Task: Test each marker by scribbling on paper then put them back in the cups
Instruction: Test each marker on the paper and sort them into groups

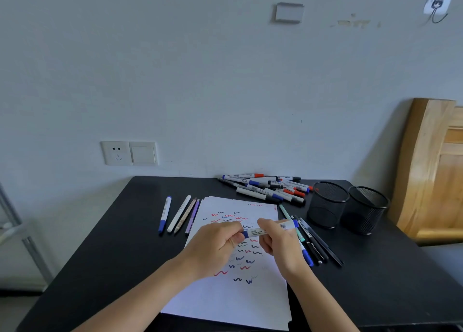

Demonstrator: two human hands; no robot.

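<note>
The marker [260, 230] is held just above the middle of the paper [225, 299], over the rows of red, blue and black squiggles. Its long axis runs roughly across the sheet from left to right, with the right end tipped a little up and away toward the far right corner. The left hand [215, 249] is curled, its fingertips pinching the blue end nearest the sheet's left side. This is probably the cap, though whether it is seated or partly off cannot be told. The right hand [280, 244] wraps the white barrel by its printed label, thumb on top, and the other blue end pokes out past it. The marker looks light, stiff and smooth plastic that could turn in a loose pinch. A firm hold on the barrel with a straight pull or push along the axis at the cap suits it best. Beyond the sheet's far right corner lie a heap of markers [265, 187] and two black mesh cups [328, 204], which stand upright on the desk [112, 244].
</note>
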